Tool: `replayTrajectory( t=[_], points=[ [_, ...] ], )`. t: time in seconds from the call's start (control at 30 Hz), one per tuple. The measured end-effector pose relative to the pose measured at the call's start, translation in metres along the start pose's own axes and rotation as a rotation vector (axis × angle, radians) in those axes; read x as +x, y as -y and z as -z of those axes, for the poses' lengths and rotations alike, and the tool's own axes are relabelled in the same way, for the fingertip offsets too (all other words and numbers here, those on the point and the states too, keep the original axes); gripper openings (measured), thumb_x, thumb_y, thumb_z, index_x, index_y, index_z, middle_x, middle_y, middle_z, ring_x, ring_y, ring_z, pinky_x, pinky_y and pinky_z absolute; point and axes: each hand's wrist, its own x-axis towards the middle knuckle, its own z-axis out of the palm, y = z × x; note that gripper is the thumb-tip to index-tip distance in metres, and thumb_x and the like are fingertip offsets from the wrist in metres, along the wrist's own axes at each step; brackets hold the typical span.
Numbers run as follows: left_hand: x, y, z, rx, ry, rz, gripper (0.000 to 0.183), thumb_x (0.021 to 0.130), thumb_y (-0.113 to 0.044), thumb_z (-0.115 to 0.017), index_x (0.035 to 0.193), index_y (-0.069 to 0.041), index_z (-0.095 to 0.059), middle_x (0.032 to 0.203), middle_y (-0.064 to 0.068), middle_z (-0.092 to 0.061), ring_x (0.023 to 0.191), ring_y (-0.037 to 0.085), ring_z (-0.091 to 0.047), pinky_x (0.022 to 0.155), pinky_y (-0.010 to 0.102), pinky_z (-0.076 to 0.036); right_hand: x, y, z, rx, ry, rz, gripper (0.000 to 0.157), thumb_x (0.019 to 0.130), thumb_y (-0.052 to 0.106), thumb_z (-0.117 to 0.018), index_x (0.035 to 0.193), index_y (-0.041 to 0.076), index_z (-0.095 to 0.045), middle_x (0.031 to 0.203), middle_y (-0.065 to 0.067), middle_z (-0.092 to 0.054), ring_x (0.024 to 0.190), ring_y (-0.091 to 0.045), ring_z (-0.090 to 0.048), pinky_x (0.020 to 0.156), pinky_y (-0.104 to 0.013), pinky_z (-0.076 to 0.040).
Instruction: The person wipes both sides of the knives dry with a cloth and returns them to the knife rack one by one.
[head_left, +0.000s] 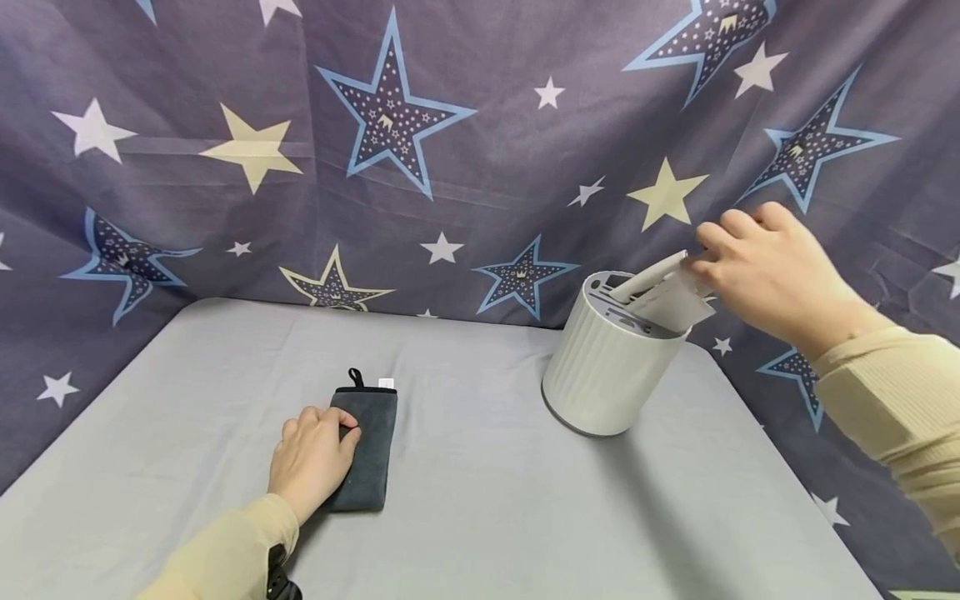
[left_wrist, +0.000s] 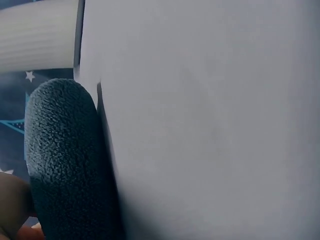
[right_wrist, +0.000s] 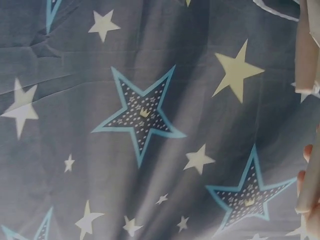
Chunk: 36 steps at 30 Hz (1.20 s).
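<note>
In the head view my left hand (head_left: 311, 458) rests with bent fingers over the left side of a dark grey fuzzy cloth pad (head_left: 371, 454). The pad lies on the table, its black loop and white tag pointing away from me. Close up in the left wrist view, the pad (left_wrist: 67, 155) looks thick and round-edged. My right hand (head_left: 772, 275) grips a pale, broad-bladed knife (head_left: 671, 304) above a white ribbed knife block (head_left: 611, 375). The knife's lower part is inside the block's top. Beside it a white handle (head_left: 652, 275) sticks up, near my fingertips.
A light grey cloth covers the table (head_left: 480, 533). Behind it hangs a dark star-patterned curtain (head_left: 480, 167), close to the back of the block. Several slots mark the block's grey top.
</note>
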Motion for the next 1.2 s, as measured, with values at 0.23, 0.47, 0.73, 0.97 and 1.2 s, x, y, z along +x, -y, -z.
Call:
replayTrajectory(
  t=[0.23,0.47,0.73,0.97,1.2],
  points=[
    [-0.003,-0.003,0.005,-0.015,-0.024,-0.028,0.02,0.097,-0.023,-0.059,0.112,-0.012,-0.064,0.116,0.02,-0.057,0.1,0.038,-0.047,0.076,0.048,-0.039,0.005,0.011,-0.019,-0.03,0.012,0.034,0.02,0.081,0.002,-0.054,0.068,0.015,-0.063,0.079,-0.011,-0.048,0.078,-0.032,-0.046,0.068,-0.048,-0.036],
    [-0.002,-0.007,0.013,-0.011,-0.092,-0.084,0.02,0.096,-0.018,-0.057,0.113,-0.01,-0.064,0.118,0.021,-0.058,0.102,0.042,-0.048,0.078,0.053,-0.041,0.005,0.023,-0.033,-0.058,0.099,0.034,0.02,0.077,-0.002,-0.065,0.069,0.016,-0.067,0.08,-0.009,-0.049,0.08,-0.03,-0.046,0.068,-0.045,-0.036],
    [0.0,-0.012,0.024,0.004,-0.12,-0.122,0.021,0.096,-0.017,-0.057,0.115,-0.008,-0.063,0.118,0.021,-0.058,0.102,0.042,-0.049,0.076,0.054,-0.044,0.003,0.032,-0.045,-0.059,0.124,0.04,0.022,0.079,-0.001,-0.064,0.066,0.017,-0.066,0.081,-0.009,-0.052,0.08,-0.03,-0.046,0.07,-0.046,-0.036],
    [0.003,-0.019,0.033,0.017,-0.158,-0.17,0.022,0.097,-0.018,-0.057,0.115,-0.009,-0.063,0.115,0.019,-0.058,0.1,0.041,-0.049,0.074,0.054,-0.045,0.004,0.036,-0.049,-0.078,0.176,0.035,0.023,0.076,-0.002,-0.067,0.066,0.018,-0.066,0.084,-0.009,-0.055,0.084,-0.03,-0.048,0.073,-0.047,-0.037],
    [0.008,-0.027,0.047,-0.001,-0.171,-0.237,0.027,0.099,-0.025,-0.055,0.119,-0.008,-0.064,0.117,0.018,-0.058,0.106,0.041,-0.05,0.077,0.055,-0.046,0.006,0.039,-0.046,-0.059,0.229,0.008,0.017,0.077,0.001,-0.069,0.072,0.018,-0.071,0.085,-0.009,-0.055,0.084,-0.03,-0.049,0.073,-0.046,-0.038]
  ],
)
